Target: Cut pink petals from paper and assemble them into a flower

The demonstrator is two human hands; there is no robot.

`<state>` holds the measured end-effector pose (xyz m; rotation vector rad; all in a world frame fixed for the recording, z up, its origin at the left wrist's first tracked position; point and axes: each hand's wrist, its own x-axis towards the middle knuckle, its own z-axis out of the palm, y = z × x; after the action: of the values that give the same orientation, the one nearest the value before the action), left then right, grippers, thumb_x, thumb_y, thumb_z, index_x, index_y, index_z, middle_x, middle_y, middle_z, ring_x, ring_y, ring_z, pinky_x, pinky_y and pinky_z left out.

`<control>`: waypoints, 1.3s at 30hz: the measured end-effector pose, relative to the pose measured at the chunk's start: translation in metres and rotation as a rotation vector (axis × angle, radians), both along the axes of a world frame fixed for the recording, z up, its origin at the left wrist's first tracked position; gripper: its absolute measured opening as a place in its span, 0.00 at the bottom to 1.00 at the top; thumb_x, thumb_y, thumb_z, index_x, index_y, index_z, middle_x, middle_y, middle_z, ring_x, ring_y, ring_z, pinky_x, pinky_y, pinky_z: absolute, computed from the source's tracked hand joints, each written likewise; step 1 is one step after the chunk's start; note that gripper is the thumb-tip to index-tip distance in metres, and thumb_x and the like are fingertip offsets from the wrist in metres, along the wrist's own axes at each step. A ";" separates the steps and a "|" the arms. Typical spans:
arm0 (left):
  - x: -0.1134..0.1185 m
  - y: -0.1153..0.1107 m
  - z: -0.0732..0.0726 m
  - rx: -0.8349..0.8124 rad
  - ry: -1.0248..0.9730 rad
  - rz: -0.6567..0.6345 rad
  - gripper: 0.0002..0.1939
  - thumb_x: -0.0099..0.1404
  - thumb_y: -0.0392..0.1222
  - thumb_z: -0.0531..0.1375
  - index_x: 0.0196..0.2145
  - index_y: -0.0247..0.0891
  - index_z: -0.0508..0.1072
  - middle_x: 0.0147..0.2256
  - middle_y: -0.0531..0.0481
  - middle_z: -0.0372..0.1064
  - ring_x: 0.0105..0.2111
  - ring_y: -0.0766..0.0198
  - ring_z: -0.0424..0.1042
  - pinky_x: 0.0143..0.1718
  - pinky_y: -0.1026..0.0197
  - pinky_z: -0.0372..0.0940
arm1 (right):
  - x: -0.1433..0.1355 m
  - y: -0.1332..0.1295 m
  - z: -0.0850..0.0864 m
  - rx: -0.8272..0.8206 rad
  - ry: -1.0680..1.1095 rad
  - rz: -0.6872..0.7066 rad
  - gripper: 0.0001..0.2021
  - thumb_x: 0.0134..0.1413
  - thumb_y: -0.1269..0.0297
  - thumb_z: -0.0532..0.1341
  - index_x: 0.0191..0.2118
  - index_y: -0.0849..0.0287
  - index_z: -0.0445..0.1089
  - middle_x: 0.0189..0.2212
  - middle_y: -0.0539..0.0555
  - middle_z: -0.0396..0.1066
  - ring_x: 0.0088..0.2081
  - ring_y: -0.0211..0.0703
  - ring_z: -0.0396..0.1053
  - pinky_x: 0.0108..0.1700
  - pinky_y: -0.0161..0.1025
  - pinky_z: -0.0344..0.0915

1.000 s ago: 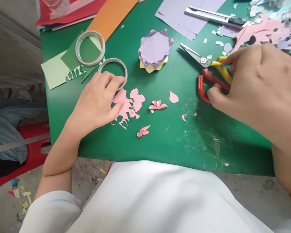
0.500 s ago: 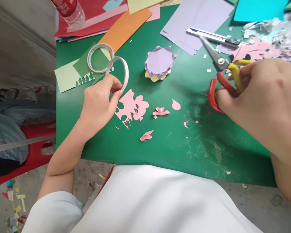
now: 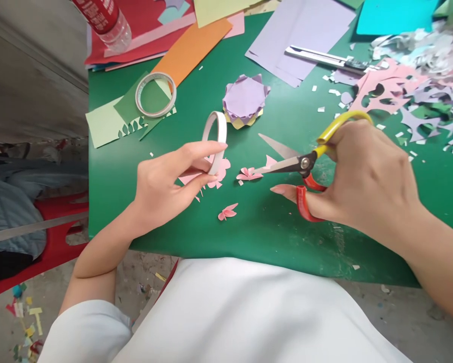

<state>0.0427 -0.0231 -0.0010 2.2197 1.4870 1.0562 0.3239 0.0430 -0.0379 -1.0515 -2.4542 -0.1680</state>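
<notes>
Between thumb and fingers, my left hand (image 3: 169, 184) pinches a roll of white tape (image 3: 221, 133), held upright above the table. My right hand (image 3: 370, 176) grips scissors (image 3: 305, 162) with yellow and red handles; their blades are spread and point left toward the tape. Under the blades sits a small folded pink paper flower (image 3: 249, 174), and behind them a pink petal (image 3: 270, 161) is partly covered. Another pink flower piece (image 3: 227, 212) lies closer to me. A pink paper cutout (image 3: 223, 171) is partly hidden behind my left hand.
A second tape roll (image 3: 156, 95) lies on green paper at left. A lilac and yellow paper flower (image 3: 245, 97) sits mid-table. A utility knife (image 3: 328, 58) rests partly on lilac sheets, beside heaped scraps (image 3: 431, 75). A bottle (image 3: 109, 25) stands back left.
My right hand has brought the scissors left and nearer the tape, and their blades have spread apart. My left hand has moved the tape roll right and slightly down.
</notes>
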 end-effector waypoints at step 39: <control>0.006 -0.002 -0.002 0.018 0.115 -0.176 0.08 0.67 0.30 0.62 0.34 0.43 0.75 0.28 0.58 0.78 0.28 0.68 0.79 0.25 0.67 0.68 | -0.001 -0.001 -0.007 0.228 0.062 -0.063 0.18 0.58 0.48 0.62 0.28 0.58 0.63 0.20 0.46 0.63 0.22 0.30 0.54 0.20 0.30 0.39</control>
<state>0.0489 -0.0253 -0.0030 2.4085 1.3000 0.9047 0.3231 0.0418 -0.0447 -1.0187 -2.2841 -0.4183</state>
